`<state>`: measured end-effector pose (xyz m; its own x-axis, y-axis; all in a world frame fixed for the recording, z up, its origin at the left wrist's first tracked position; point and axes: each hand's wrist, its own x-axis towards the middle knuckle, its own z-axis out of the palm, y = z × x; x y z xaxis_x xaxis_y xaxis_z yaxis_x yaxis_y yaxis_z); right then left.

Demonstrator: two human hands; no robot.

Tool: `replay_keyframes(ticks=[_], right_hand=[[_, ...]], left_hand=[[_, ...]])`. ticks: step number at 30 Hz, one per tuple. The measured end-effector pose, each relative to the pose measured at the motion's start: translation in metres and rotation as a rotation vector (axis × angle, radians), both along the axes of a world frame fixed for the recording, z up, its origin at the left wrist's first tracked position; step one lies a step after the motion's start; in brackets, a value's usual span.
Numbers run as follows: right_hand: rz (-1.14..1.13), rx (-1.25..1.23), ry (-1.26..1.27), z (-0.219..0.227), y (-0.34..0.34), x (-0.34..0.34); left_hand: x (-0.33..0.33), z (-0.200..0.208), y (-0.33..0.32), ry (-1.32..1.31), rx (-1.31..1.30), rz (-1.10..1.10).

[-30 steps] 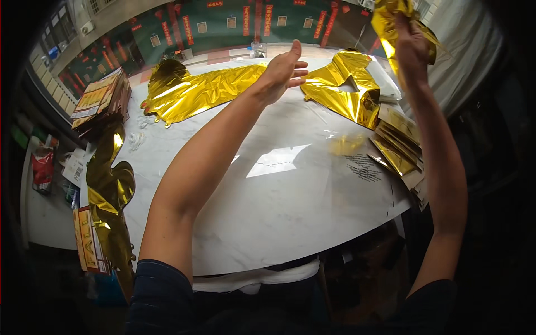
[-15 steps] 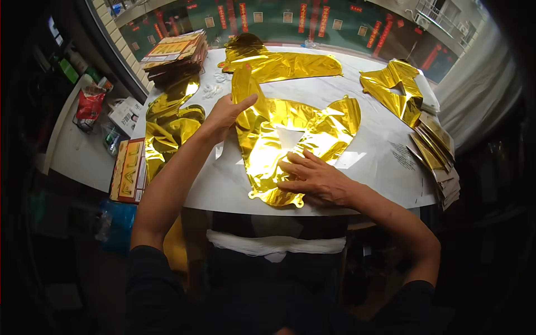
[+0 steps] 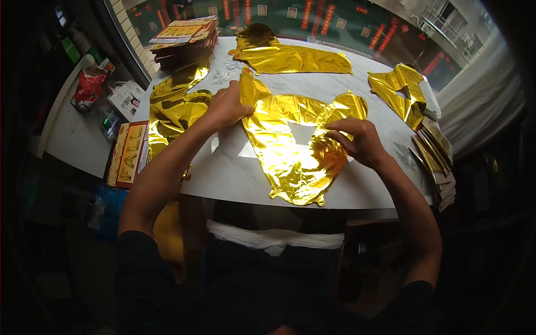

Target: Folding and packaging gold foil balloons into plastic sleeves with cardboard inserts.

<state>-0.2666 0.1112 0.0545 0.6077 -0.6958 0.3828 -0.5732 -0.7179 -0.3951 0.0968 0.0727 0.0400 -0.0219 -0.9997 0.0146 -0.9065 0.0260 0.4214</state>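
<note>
A flat gold foil letter balloon (image 3: pixel 273 151), A-shaped with a gap in its middle, lies on the white table with its narrow end toward me. At its far left leg, my left hand (image 3: pixel 228 106) is closed on the foil, thumb on the edge. On the other side, my right hand (image 3: pixel 360 142) is bent at the right leg, fingertips pinching the foil beside the gap. Small tabs stick out at the balloon's near end.
Another gold foil balloon (image 3: pixel 301 58) lies at the back, an A-shaped one (image 3: pixel 399 92) at the far right. More gold foil (image 3: pixel 173 109) is on the left. Printed packages (image 3: pixel 181 39) are stacked back left; folded gold-brown packets (image 3: pixel 435 153) sit at the right edge.
My right hand has lifted from flat on the near part of the balloon and moved up and right to pinch its right leg. My left hand's grip has slid slightly down the left leg.
</note>
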Motion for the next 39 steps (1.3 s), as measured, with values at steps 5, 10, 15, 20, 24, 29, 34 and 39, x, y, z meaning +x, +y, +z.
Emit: replay_keyframes(ticks=[5, 10, 15, 20, 24, 29, 34, 39], right_hand=[[-0.225, -0.236, 0.313, -0.003, -0.125, -0.008], [-0.061, -0.544, 0.517, -0.041, -0.234, -0.050], [-0.022, -0.211, 0.574, -0.028, -0.248, -0.025], [-0.023, -0.270, 0.530, -0.031, -0.258, -0.034], [0.027, -0.265, 0.424, -0.027, -0.253, -0.031], [0.033, -0.302, 0.418, -0.034, -0.265, -0.047], [-0.044, -0.247, 0.371, -0.032, -0.276, -0.043], [-0.226, -0.050, 0.240, -0.037, -0.285, -0.044]], left_hand=[[-0.025, 0.033, -0.005, -0.394, -0.266, -0.084], [-0.081, 0.029, -0.067, -0.255, -0.364, -0.457], [-0.134, -0.010, -0.132, -0.182, -0.402, -0.549], [-0.159, -0.021, -0.169, -0.139, -0.324, -0.532], [-0.155, -0.039, -0.193, -0.268, -0.566, -0.544], [-0.159, -0.039, -0.198, -0.281, -0.557, -0.527], [-0.161, -0.035, -0.199, -0.186, -0.586, -0.494], [-0.183, -0.018, -0.205, -0.109, -0.391, -0.419]])
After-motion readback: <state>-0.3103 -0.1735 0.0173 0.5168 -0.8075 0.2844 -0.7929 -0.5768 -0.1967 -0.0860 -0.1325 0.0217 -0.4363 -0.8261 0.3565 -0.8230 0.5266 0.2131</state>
